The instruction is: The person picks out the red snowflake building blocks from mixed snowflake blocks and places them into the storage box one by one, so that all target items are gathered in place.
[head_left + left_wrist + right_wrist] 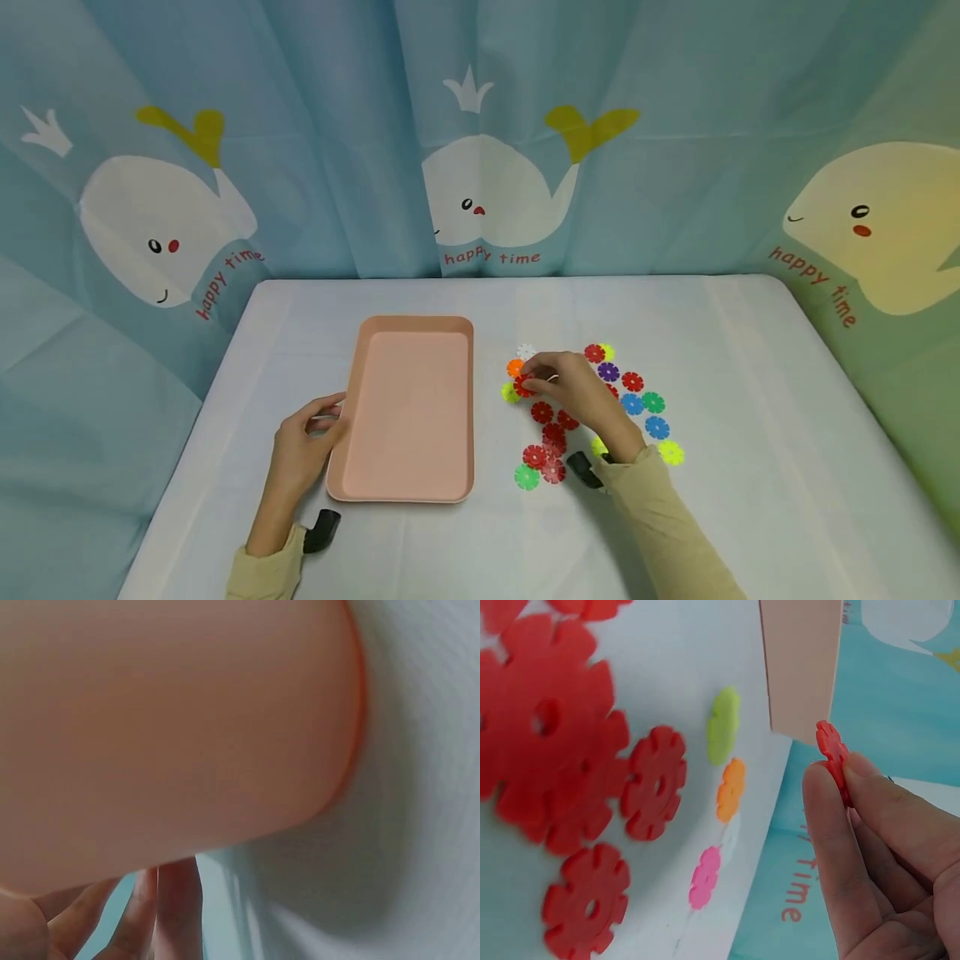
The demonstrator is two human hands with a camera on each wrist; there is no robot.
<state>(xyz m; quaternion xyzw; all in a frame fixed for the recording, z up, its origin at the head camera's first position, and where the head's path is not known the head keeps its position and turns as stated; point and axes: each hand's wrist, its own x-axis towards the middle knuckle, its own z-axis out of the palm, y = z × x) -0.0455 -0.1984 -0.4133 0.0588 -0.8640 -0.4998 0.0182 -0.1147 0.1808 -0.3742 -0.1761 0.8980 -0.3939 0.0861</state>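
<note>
A pink rectangular tray (401,408) lies on the white table, left of the middle. My left hand (302,450) grips its left edge, with thumb and fingers (178,907) at the rim. Over the spread of toothed plastic discs, my right hand (573,392) pinches a red snowflake disc (832,754) between thumb and fingertips. The right wrist view shows that disc held up edge-on, apart from the others. Close by are an orange disc (514,367), a yellow-green disc (510,392) and a white disc (526,352). A pink disc (705,877) shows in the right wrist view.
Several red discs (542,412) lie below my right hand, some overlapping. A green disc (527,477) is at the near end. Blue discs (657,427) and a yellow disc (671,452) sit right of my right forearm. A whale-print curtain (322,167) hangs behind the table.
</note>
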